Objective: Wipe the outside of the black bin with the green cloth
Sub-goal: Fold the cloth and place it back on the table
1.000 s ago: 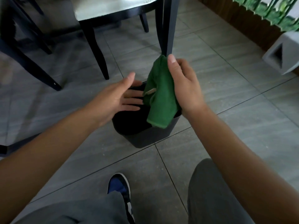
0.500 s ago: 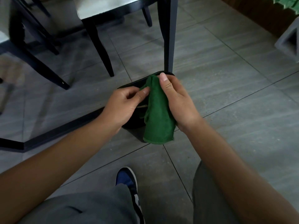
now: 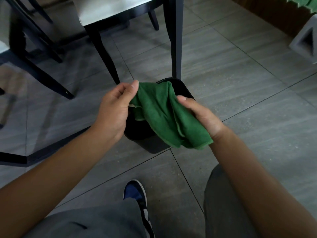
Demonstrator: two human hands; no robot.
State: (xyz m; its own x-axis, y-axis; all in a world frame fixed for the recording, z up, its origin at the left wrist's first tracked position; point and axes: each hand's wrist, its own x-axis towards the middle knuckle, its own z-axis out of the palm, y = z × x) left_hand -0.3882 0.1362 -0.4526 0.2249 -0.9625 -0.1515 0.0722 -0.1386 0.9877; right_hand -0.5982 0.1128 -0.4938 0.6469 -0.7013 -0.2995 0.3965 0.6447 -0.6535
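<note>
Holding the green cloth [image 3: 164,115] spread over the black bin [image 3: 183,90], the left hand [image 3: 115,109] and right hand [image 3: 202,115] each pinch one side. It looks soft and floppy, so bunching it into a pad should help.

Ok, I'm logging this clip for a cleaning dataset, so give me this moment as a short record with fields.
setting: grey tiled floor, dark chair legs behind the bin
left hand: pinching one edge of the green cloth
right hand: gripping the cloth's other side
cloth: spread between both hands, above the bin
black bin: upright on the floor, mostly hidden by the cloth
wiping contact: cannot tell if the cloth touches the bin
also visible: blue shoe
</note>
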